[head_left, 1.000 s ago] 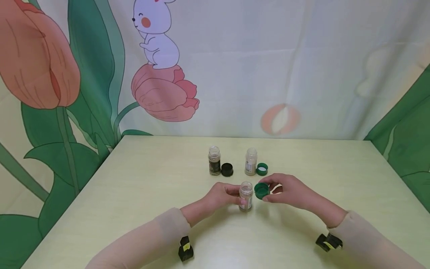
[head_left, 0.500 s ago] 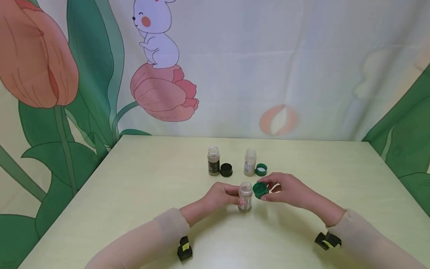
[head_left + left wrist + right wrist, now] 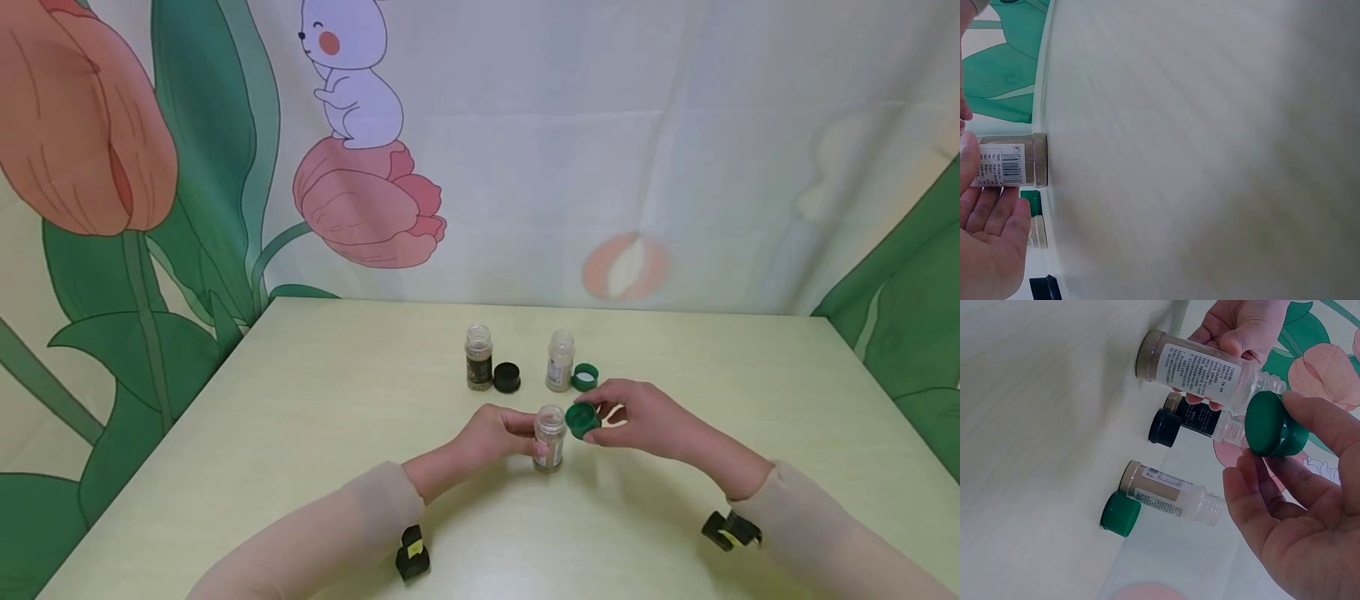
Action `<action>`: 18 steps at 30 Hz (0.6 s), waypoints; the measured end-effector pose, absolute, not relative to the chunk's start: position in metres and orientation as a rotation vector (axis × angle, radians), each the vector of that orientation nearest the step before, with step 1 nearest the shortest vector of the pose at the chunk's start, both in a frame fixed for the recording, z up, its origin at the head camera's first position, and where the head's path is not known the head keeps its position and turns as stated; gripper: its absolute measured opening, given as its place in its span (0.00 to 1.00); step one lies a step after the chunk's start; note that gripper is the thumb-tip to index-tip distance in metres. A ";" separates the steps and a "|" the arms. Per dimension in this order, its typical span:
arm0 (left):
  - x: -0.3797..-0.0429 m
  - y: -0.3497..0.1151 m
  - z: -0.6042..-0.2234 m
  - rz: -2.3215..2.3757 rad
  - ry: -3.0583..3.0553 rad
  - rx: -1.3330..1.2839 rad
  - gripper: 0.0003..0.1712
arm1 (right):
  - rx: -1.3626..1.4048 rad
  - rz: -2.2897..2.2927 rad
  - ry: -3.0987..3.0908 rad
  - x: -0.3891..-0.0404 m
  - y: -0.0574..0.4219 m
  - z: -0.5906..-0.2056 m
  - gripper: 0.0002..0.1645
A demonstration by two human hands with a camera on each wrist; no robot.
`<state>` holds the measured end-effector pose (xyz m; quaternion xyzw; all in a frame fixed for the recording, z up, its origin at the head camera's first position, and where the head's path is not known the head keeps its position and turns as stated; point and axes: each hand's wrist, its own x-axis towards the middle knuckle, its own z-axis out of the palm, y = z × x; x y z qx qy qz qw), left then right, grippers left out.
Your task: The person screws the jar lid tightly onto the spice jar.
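Note:
My left hand (image 3: pixel 487 437) grips a clear spice jar (image 3: pixel 550 450) with a white label. The jar stands upright, its mouth uncovered, and brownish contents fill its lower part in the right wrist view. Just right of the mouth, my right hand (image 3: pixel 652 421) pinches a green cap (image 3: pixel 582 421) between thumb and fingers. That cap is tilted, with its hollow side facing up toward the head camera. In the right wrist view its flat green top (image 3: pixel 1264 424) shows close to the jar's neck. The left wrist view shows a barcode on the jar's label (image 3: pixel 1000 165).
Behind the hands stand two more uncapped spice jars, a dark-labelled jar (image 3: pixel 478 362) and a white-labelled jar (image 3: pixel 559 362). A black cap (image 3: pixel 507 378) and another green cap (image 3: pixel 585 377) lie beside them. A printed curtain (image 3: pixel 510 208) hangs past the table's far edge.
My right hand with the green cap has risen very slightly beside the jar's mouth. My left hand and the jar stay almost still.

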<state>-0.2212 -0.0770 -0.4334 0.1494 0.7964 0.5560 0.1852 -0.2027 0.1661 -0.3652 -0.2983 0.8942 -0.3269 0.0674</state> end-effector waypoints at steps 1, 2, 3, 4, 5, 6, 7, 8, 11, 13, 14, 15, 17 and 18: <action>-0.221 -0.077 -0.433 1.565 2.245 0.418 0.23 | -0.903 -0.975 2.696 -0.203 0.166 -0.364 0.25; -0.221 -0.077 -0.433 1.561 2.249 0.414 0.23 | -0.906 -0.966 2.698 -0.203 0.166 -0.363 0.25; -0.221 -0.076 -0.432 1.559 2.251 0.410 0.23 | -0.905 -0.958 2.699 -0.203 0.166 -0.363 0.25; -0.222 -0.076 -0.432 1.556 2.254 0.406 0.23 | -0.907 -0.950 2.700 -0.203 0.166 -0.362 0.25; -0.222 -0.076 -0.432 1.553 2.255 0.403 0.23 | -0.909 -0.940 2.702 -0.203 0.166 -0.361 0.25; -0.222 -0.076 -0.433 1.551 2.257 0.401 0.23 | -0.910 -0.933 2.702 -0.204 0.165 -0.361 0.25; -0.222 -0.076 -0.433 1.549 2.257 0.398 0.23 | -0.911 -0.925 2.704 -0.204 0.165 -0.361 0.24; -0.222 -0.076 -0.433 1.548 2.258 0.396 0.23 | -0.908 -0.919 2.705 -0.204 0.164 -0.360 0.24; -0.222 -0.077 -0.432 1.546 2.261 0.394 0.23 | -0.905 -0.908 2.702 -0.205 0.163 -0.359 0.23; -0.222 -0.077 -0.431 1.541 2.265 0.394 0.22 | -0.901 -0.909 2.697 -0.206 0.162 -0.358 0.23; -0.222 -0.077 -0.431 1.538 2.267 0.395 0.22 | -0.899 -0.911 2.694 -0.206 0.161 -0.357 0.22; -0.222 -0.077 -0.431 1.536 2.269 0.396 0.22 | -0.904 -0.912 2.692 -0.206 0.161 -0.357 0.23; -0.222 -0.077 -0.430 1.533 2.272 0.395 0.22 | -0.903 -0.917 2.686 -0.206 0.161 -0.356 0.23; -0.222 -0.077 -0.430 1.531 2.273 0.394 0.22 | -0.897 -0.922 2.682 -0.206 0.160 -0.356 0.23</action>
